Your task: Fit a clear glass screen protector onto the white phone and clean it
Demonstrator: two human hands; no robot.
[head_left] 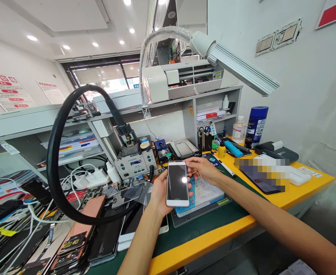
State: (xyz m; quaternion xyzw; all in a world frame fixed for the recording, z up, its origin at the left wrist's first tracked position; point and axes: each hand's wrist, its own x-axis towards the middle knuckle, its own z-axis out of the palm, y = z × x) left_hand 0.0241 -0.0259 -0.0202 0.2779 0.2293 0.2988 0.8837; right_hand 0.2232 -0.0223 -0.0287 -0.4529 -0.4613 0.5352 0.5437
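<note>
A white smartphone [177,186] with a dark screen rests upright in my left hand [159,193], whose fingers wrap round its sides. A round bright reflection shows on its glass. At the phone's upper right edge, my right hand [204,170] has its thumb and fingertips pinched together. Whatever they hold, if anything, is too small to make out. Beneath both hands lies a blue and clear plastic box [209,193], on top of a dark perforated mat [185,219].
Stacked phones and phone parts [92,214] crowd the left, with a thick black hose [53,152] looping over them. A soldering or hot-air station [135,165] stands behind. Bottles, a spray can [256,126] and a pen [225,166] are on the right. A lamp [239,68] hangs overhead.
</note>
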